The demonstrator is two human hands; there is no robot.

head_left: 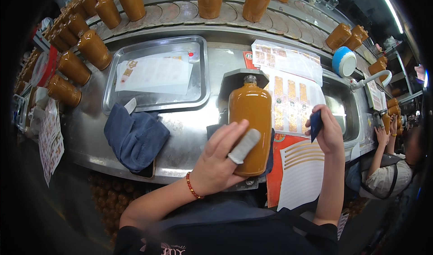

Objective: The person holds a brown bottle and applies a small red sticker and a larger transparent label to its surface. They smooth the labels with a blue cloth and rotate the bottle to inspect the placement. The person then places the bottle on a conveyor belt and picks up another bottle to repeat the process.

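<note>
An amber-brown glass bottle [249, 115] lies tilted in front of me, neck pointing away, over a grey metal stand [225, 86] and dark blue cloth. My left hand [216, 160] grips its lower left side; one finger wears a pale fabric sleeve [245, 146]. To the right of the bottle, my right hand [330, 135] pinches a small flat dark blue piece [316, 124], perhaps a scraper, clear of the bottle. Beneath and beyond that hand are sheets of gold and red labels [291, 99]. A white sheet with curved gold strips [303, 162] lies nearer me on a red-orange sheet.
A steel tray [203, 81] with white label backing sits at the left rear. Near it lies a crumpled blue cloth [135, 137]. Brown bottles line the conveyor [176, 13] and the left side. At right are a sink [331, 101], a blue-and-white container [345, 62] and a co-worker.
</note>
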